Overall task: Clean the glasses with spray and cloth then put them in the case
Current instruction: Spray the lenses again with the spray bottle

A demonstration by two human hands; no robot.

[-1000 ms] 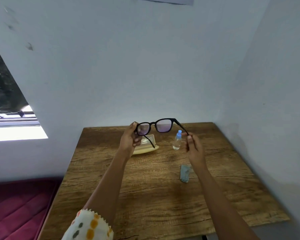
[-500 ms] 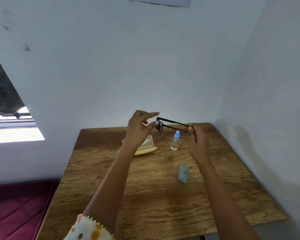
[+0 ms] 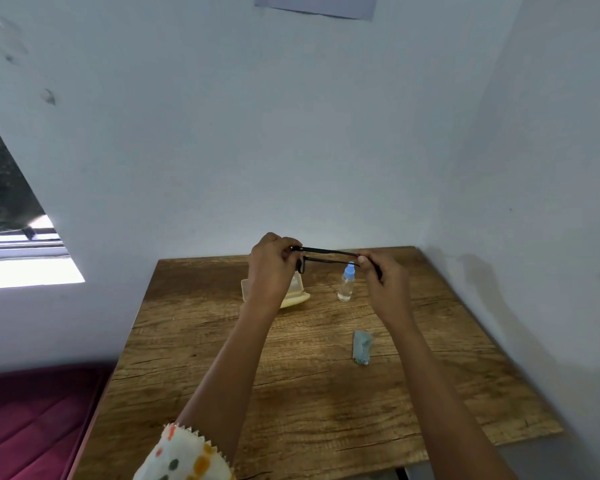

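Note:
I hold black-framed glasses point(image 3: 329, 255) edge-on above the far part of the wooden table point(image 3: 309, 386). My left hand point(image 3: 272, 266) grips the lens end, which its fingers mostly hide. My right hand point(image 3: 381, 275) pinches the temple tips. Below the glasses stands a small clear spray bottle point(image 3: 347, 284) with a blue cap. An open pale yellow case point(image 3: 293, 294) lies behind my left hand, partly hidden. A crumpled grey-blue cloth point(image 3: 361, 346) lies on the table nearer to me.
White walls close the table in at the back and on the right. A dark red mattress point(image 3: 32, 420) lies left of the table. A window opening point(image 3: 14, 244) is at the far left.
The glasses went from facing me with lenses showing to lying edge-on and horizontal. My left hand, whose fingers were spread half a second ago, now grips the front end.

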